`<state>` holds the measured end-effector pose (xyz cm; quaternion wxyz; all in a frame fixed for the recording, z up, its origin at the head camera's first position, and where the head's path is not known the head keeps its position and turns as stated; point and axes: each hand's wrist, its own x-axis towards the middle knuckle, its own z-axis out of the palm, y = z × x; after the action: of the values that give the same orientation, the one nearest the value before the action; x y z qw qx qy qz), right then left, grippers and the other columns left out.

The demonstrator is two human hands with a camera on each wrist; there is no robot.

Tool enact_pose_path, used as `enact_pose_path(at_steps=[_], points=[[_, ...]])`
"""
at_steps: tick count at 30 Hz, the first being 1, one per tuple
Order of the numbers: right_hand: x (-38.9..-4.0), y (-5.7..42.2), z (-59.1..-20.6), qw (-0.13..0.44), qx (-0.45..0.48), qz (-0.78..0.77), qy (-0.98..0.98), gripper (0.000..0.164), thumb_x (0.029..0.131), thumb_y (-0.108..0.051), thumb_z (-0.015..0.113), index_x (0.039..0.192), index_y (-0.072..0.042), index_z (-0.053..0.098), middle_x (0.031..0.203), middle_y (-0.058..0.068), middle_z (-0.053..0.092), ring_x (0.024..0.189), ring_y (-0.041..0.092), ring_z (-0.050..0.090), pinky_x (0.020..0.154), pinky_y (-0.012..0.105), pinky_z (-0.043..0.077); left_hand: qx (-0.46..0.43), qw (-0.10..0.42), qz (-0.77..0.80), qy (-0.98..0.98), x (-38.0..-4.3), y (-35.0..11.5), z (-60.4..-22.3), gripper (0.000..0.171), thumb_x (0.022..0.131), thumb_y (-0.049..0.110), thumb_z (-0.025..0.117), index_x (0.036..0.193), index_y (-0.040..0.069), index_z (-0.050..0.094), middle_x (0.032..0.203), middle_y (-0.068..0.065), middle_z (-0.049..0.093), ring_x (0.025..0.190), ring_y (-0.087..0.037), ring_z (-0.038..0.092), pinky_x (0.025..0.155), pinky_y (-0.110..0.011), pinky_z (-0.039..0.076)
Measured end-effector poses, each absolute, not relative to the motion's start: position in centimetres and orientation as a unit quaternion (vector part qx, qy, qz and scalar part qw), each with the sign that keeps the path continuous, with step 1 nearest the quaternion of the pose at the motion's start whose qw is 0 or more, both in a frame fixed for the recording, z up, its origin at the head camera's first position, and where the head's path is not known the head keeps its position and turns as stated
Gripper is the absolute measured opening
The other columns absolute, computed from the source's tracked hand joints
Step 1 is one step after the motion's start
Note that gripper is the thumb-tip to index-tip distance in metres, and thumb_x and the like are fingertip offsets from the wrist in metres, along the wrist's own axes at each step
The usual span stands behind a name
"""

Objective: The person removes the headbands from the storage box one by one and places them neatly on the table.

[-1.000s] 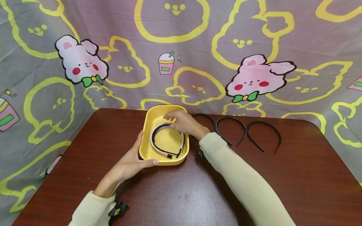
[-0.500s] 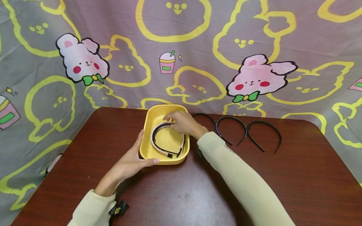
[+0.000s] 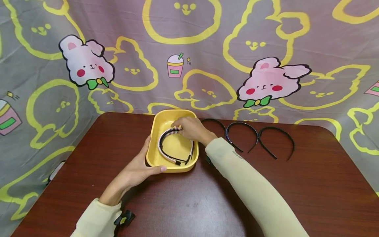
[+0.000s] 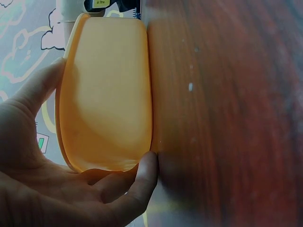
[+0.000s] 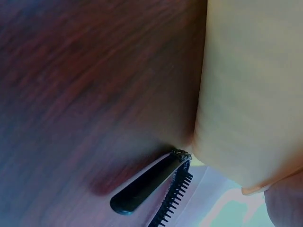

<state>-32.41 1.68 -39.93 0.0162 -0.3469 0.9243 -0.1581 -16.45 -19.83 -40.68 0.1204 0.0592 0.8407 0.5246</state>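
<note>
A yellow plastic box (image 3: 171, 170) stands at the back of the table. My left hand (image 3: 137, 171) grips its left side, thumb on the near rim; in the left wrist view, fingers (image 4: 147, 175) curl around the box wall (image 4: 106, 85). Inside lie nested headbands: a pale pink one (image 3: 161, 152) and a black toothed one (image 3: 167, 132). My right hand (image 3: 193, 130) reaches over the right rim, its curled fingers pinching the top of the headbands' arc and partly hiding it. In the right wrist view the box's outer wall (image 5: 251, 85) fills the right side.
To the right of the box, three dark headbands lie in a row: one (image 3: 216, 120) partly behind my right hand, a sparkly blue-black one (image 3: 242, 123) and a black one (image 3: 278, 129). A patterned curtain (image 3: 207, 59) hangs right behind the brown table (image 3: 177, 204).
The right hand's fingers have drawn in closer on the headbands' top, and its wrist has shifted slightly left. The left hand and the box stay in place.
</note>
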Motion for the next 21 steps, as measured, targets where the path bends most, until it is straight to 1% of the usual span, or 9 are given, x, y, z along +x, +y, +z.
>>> enact_pose_path(at_steps=[3,7,16,21], points=[[-32.52,1.66,-40.06,0.014,-0.348,-0.154,0.925,0.036,0.093,-0.007,0.074,0.126,-0.022,0.078,0.122,-0.001,0.077,0.118,0.021,0.069,0.092,0.044,0.058,0.06,0.12,0.524,0.841,-16.44,-19.82,-40.67,0.129,0.085,0.025,0.087,0.169,0.015,-0.011,0.177,-0.014,-0.002,0.161,-0.038,0.011,0.128,-0.059,0.011],[-32.56,1.63,-40.13,0.011,-0.349,-0.153,0.925,0.035,0.094,-0.006,0.073,0.125,-0.022,0.079,0.124,-0.002,0.077,0.119,0.02,0.069,0.093,0.044,0.058,0.058,0.12,0.523,0.842,-16.4,-19.79,-40.6,0.129,0.085,0.026,0.087,0.169,0.015,-0.011,0.177,-0.013,-0.002,0.161,-0.037,0.01,0.128,-0.059,0.011],[-32.59,1.66,-40.16,0.016,-0.345,-0.157,0.925,0.04,0.093,0.001,0.067,0.123,-0.022,0.079,0.127,0.0,0.075,0.119,0.022,0.069,0.092,0.043,0.057,0.055,0.121,0.521,0.843,-16.43,-19.84,-40.64,0.129,0.085,0.026,0.087,0.169,0.016,-0.01,0.177,-0.013,-0.002,0.161,-0.037,0.01,0.129,-0.059,0.011],[-32.51,1.67,-40.13,0.013,-0.345,-0.17,0.923,0.039,0.093,0.002,0.067,0.122,-0.021,0.08,0.125,0.001,0.076,0.118,0.022,0.069,0.093,0.043,0.057,0.056,0.121,0.523,0.842,-16.46,-19.86,-40.71,0.129,0.085,0.026,0.087,0.169,0.017,-0.01,0.177,-0.013,-0.002,0.161,-0.037,0.01,0.129,-0.059,0.01]])
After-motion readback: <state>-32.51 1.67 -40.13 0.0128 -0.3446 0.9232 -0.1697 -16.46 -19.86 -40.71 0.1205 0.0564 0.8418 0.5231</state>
